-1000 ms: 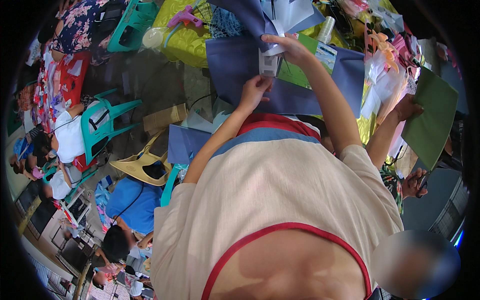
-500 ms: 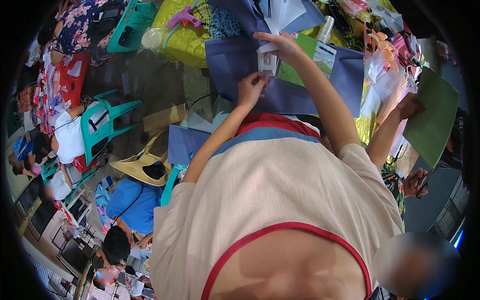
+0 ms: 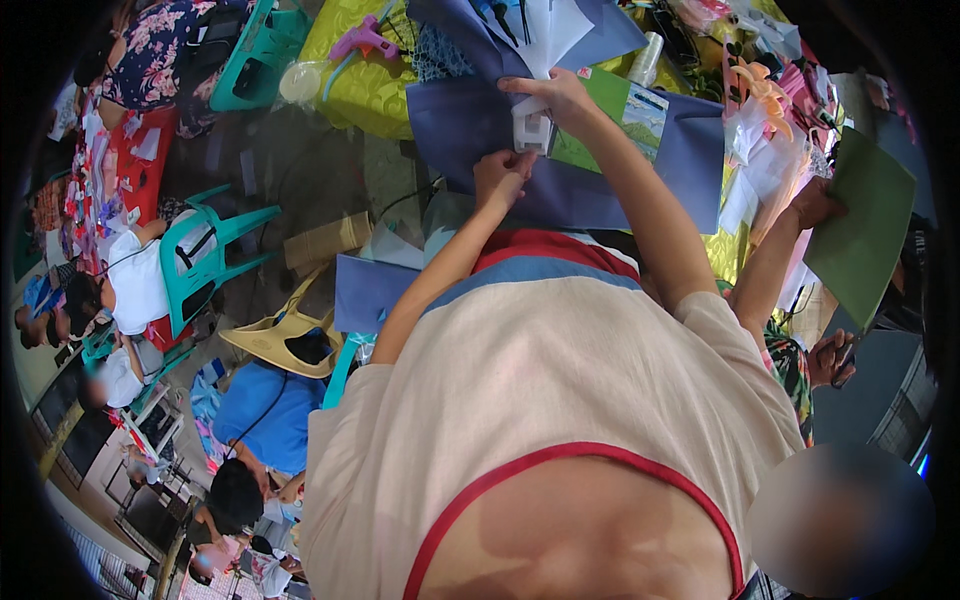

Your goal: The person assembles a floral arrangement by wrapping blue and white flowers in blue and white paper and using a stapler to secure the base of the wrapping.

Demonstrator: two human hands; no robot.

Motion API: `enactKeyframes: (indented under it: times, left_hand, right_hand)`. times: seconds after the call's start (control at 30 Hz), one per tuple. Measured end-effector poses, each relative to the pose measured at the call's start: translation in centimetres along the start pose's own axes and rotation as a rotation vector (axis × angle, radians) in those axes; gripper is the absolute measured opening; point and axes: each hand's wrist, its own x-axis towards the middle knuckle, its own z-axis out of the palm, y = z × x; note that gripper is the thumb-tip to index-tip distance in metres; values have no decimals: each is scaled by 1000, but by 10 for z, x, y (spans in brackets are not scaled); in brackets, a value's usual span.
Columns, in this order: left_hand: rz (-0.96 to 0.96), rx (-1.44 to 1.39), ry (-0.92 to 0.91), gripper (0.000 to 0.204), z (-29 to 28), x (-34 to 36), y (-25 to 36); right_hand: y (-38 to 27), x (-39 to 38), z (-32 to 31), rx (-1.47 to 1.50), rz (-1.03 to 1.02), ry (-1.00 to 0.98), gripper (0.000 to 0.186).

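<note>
A bouquet wrap of white paper point(image 3: 553, 42) and slate-blue paper point(image 3: 470, 38) lies at the top, with dark stems showing inside. My right hand point(image 3: 560, 98) is closed around its gathered lower end, thumb pointing left. Just below that grip is a small white plastic piece point(image 3: 531, 130), which looks like a tape dispenser. At its lower end, my left hand point(image 3: 503, 178) has its fingers pinched together; what they hold is too small to make out. A large slate-blue sheet point(image 3: 660, 190) is spread beneath both hands. Beside my right wrist lies a green pad with a landscape picture point(image 3: 642, 125).
A pink glue gun point(image 3: 366, 40) rests on the yellow-covered table point(image 3: 350, 100). Orange flowers point(image 3: 765, 95) and wrapping lie at right. There, a co-worker's hands hold a green sheet point(image 3: 862, 225) and scissors point(image 3: 848, 362). A teal chair point(image 3: 205, 250) stands left.
My right hand has shifted slightly down and left with the gathered wrap, tilting the white piece. My left hand stays pinched beneath it. The co-worker's green sheet has moved slightly.
</note>
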Motion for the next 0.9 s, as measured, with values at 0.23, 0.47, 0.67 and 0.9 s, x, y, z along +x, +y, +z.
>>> enactKeyframes:
  times: [0.23,0.47,0.67,0.9]
  left_hand:
    - [-51,110,-8,30,2,5,2]
    - [121,402,52,32,4,19,-10]
    - [-106,384,-124,30,-4,22,14]
    - [221,848,10,28,-5,19,22]
  right_hand:
    - [13,6,-7,54,-34,-25,33]
    - [18,11,-7,25,-34,2,30]
    - [14,5,-7,35,-59,-14,27]
    - [6,-2,-1,-24,-5,50,38]
